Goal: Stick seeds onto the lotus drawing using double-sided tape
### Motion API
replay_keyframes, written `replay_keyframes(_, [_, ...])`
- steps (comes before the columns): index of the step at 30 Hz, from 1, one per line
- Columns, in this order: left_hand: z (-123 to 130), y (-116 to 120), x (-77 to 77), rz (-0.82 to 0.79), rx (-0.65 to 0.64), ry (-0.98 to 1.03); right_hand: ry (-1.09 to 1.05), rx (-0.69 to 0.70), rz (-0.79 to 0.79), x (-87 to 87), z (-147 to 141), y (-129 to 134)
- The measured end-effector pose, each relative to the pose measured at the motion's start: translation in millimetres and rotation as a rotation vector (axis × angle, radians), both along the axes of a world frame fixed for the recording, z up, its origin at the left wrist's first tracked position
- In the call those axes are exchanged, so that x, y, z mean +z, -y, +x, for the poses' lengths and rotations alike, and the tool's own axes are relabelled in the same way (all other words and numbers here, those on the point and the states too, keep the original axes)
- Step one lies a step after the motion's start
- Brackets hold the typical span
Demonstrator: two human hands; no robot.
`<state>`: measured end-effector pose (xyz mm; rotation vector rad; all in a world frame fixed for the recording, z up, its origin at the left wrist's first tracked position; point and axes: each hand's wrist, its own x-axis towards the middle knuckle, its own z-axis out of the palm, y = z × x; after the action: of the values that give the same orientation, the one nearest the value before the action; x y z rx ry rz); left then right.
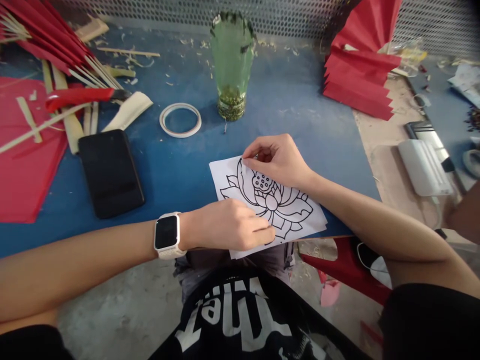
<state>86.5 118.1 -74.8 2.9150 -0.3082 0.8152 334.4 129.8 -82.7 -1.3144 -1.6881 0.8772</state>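
A white sheet with a black-outlined lotus drawing (272,202) lies at the table's front edge, its near corner overhanging. Other paper edges peek out beneath it at the right. My left hand (240,226), below a wrist with a white watch (167,232), rests on the sheet's front left part. Its fingers are bent and close together; the thumb is hidden. Over the upper edge of the drawing, my right hand (277,157) pinches thumb and forefinger together. A small pale strip shows at those fingertips, too small to name.
Behind the sheet stand a green cup (233,65) and a tape roll (180,120). Leftward lie a black phone (110,172), a red-handled knife (80,97), bamboo pieces and red paper (26,175). Folded red paper (360,82) and a white power bank (423,167) are at the right.
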Motion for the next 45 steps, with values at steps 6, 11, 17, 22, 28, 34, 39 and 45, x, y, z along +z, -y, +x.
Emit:
replay_keyframes(6, [-2,1,7.9,0.058,0.013,0.030,0.062,-0.008,-0.012,3.0,1,0])
replay_keyframes(11, [0,1,4.6,0.111,0.142,-0.009,0.062,0.017,-0.005,3.0,2,-2])
replay_keyframes(17, [1,5,-18.5,-0.026,0.231,-0.144,0.054,0.070,0.000,2.0,6,-2])
replay_keyframes(22, [-1,5,-22.7,-0.059,0.240,-0.168,0.075,-0.003,0.001,-0.2,3,1])
replay_keyframes(28, [-3,1,-15.0,-0.092,0.217,-0.189,0.095,-0.008,0.024,1.8,1,3])
replay_keyframes(34, [2,0,-15.1,-0.071,0.211,-0.191,0.129,-0.019,0.024,2.8,2,4])
replay_keyframes(39, [3,0,-15.5,-0.014,0.223,-0.214,0.129,-0.019,0.052,1.8,1,5])
replay_keyframes(45, [3,-3,-10.2,-0.009,0.195,-0.266,0.168,-0.045,0.051,2.3,0,8])
